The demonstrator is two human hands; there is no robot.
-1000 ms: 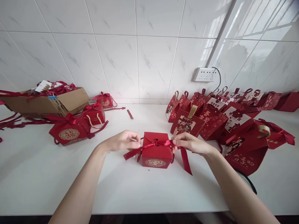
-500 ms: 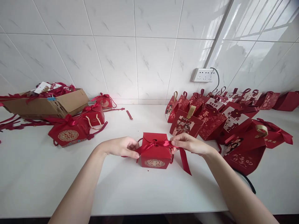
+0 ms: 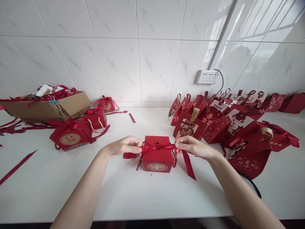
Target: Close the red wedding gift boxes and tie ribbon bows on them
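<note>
A small red box [image 3: 157, 159] with a gold round emblem stands on the white table between my hands. Across its top runs a red ribbon [image 3: 164, 147], knotted near the middle. My left hand [image 3: 130, 146] pinches the ribbon at the box's left side, and a short end hangs below the fingers. On the right, my right hand [image 3: 187, 146] pinches the ribbon too, its long tail [image 3: 189, 165] lying down toward the table. Twisted red cords show at both sides of the box.
At the left, a cardboard box [image 3: 54, 109] of ribbons and tags stands behind a red box [image 3: 71, 135]. Many red gift bags [image 3: 215, 127] crowd the right. A loose ribbon [image 3: 19, 167] shows at far left, a socket strip [image 3: 207, 77] by the wall.
My left hand has risen slightly and the ribbon is straighter across the box. The box has shifted a little left. A loose ribbon has appeared at the far left.
</note>
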